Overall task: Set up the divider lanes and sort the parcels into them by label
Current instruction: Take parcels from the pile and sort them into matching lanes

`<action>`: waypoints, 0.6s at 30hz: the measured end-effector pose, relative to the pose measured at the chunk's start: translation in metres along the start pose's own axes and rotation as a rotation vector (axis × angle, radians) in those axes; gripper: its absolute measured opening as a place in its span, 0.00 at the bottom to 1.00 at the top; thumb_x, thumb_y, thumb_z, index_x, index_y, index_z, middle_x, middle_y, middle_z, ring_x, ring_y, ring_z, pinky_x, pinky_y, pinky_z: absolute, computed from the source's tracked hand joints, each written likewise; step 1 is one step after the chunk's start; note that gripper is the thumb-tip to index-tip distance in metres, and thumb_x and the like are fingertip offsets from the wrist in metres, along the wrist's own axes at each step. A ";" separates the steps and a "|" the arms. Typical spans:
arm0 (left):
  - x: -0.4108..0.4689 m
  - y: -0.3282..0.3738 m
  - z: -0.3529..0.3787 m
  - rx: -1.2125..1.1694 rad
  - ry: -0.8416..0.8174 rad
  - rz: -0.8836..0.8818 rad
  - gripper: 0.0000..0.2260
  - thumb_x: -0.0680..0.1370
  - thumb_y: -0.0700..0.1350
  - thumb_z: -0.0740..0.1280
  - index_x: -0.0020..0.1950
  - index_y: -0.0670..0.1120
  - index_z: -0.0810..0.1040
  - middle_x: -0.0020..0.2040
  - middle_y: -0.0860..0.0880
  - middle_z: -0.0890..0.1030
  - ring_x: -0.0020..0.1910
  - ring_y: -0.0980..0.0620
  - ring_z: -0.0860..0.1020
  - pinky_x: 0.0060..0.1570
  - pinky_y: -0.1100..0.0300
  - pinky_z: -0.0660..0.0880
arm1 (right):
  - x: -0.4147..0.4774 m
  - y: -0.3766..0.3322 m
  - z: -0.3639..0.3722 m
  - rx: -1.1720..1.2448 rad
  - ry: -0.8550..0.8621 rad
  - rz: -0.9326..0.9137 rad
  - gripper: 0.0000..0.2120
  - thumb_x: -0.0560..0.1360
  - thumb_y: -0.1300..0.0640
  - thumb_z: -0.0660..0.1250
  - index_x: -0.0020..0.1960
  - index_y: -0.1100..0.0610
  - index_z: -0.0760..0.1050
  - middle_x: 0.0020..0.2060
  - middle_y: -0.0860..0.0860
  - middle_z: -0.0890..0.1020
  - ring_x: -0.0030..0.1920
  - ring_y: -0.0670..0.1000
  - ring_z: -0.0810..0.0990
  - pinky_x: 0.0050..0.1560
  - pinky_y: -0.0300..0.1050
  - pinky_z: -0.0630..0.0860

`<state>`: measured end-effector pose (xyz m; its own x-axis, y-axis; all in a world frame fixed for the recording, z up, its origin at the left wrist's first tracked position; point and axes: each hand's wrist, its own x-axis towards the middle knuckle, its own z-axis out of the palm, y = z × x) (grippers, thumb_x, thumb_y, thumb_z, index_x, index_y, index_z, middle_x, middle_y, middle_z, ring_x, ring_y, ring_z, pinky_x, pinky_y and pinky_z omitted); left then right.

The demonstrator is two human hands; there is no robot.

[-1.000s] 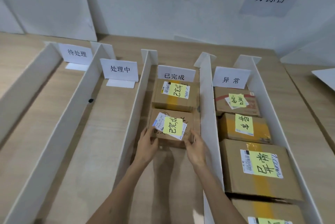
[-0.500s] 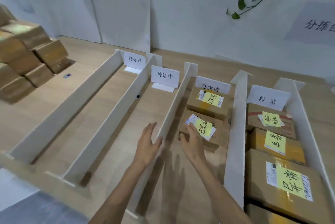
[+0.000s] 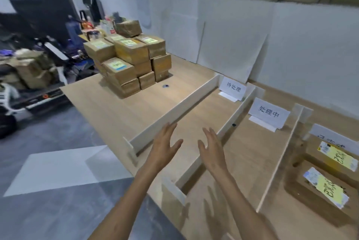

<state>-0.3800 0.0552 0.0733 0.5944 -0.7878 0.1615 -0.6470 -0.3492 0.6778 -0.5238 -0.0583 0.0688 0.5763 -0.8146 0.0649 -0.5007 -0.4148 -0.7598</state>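
Observation:
My left hand (image 3: 165, 148) and my right hand (image 3: 211, 148) hover empty over the near end of the white divider lanes, fingers spread, palms facing each other. White dividers (image 3: 171, 117) run away from me across the wooden table (image 3: 108, 101). Paper signs (image 3: 233, 89) (image 3: 269, 114) stand at the far ends of two lanes with no parcels in them. A stack of brown cardboard parcels (image 3: 129, 63) with yellow-green labels stands at the table's far left corner. Two parcels with yellow notes (image 3: 336, 157) (image 3: 326, 191) lie in a lane at the right.
A small dark object (image 3: 165, 86) lies on the table near the stack. White foam boards (image 3: 231, 51) lean against the back wall. Left of the table are a grey floor, a cluttered cart (image 3: 35, 72) and a white sheet (image 3: 64, 169) on the floor.
Both hands let go of the parcel in the right lane and rose, empty. My view swung left, bringing the parcel stack into sight.

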 end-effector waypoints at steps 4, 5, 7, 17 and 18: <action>0.024 -0.069 -0.075 0.134 0.019 0.011 0.27 0.81 0.55 0.63 0.79 0.52 0.60 0.80 0.47 0.58 0.79 0.46 0.56 0.75 0.47 0.55 | 0.025 -0.068 0.061 0.002 -0.021 -0.057 0.24 0.83 0.51 0.58 0.77 0.51 0.60 0.78 0.49 0.56 0.78 0.51 0.53 0.75 0.49 0.55; 0.029 -0.085 -0.093 0.147 0.030 0.007 0.27 0.81 0.56 0.62 0.79 0.52 0.60 0.80 0.47 0.57 0.79 0.47 0.55 0.75 0.46 0.53 | 0.032 -0.083 0.075 0.010 -0.024 -0.072 0.24 0.82 0.51 0.58 0.77 0.51 0.60 0.78 0.49 0.57 0.78 0.51 0.54 0.75 0.49 0.55; 0.037 -0.114 -0.123 0.148 0.058 -0.024 0.27 0.82 0.57 0.61 0.79 0.54 0.59 0.81 0.47 0.56 0.79 0.48 0.54 0.76 0.45 0.50 | 0.047 -0.111 0.099 0.036 -0.030 -0.085 0.24 0.82 0.51 0.59 0.77 0.52 0.61 0.78 0.51 0.58 0.77 0.52 0.55 0.75 0.50 0.56; 0.109 -0.228 -0.230 0.100 0.200 -0.139 0.26 0.82 0.57 0.60 0.79 0.54 0.60 0.80 0.48 0.57 0.80 0.51 0.51 0.76 0.47 0.45 | 0.149 -0.214 0.216 0.095 -0.088 -0.138 0.24 0.82 0.50 0.59 0.76 0.52 0.62 0.78 0.51 0.58 0.78 0.53 0.55 0.75 0.54 0.55; 0.122 -0.238 -0.238 0.105 0.205 -0.141 0.26 0.82 0.57 0.60 0.79 0.54 0.60 0.80 0.48 0.57 0.80 0.51 0.51 0.77 0.47 0.46 | 0.163 -0.222 0.228 0.099 -0.087 -0.147 0.24 0.82 0.50 0.60 0.76 0.52 0.63 0.78 0.52 0.58 0.78 0.53 0.55 0.75 0.54 0.56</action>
<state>-0.0397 0.1636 0.1024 0.7596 -0.6120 0.2203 -0.5906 -0.5071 0.6278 -0.1713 -0.0062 0.1002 0.6942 -0.7084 0.1275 -0.3432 -0.4814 -0.8065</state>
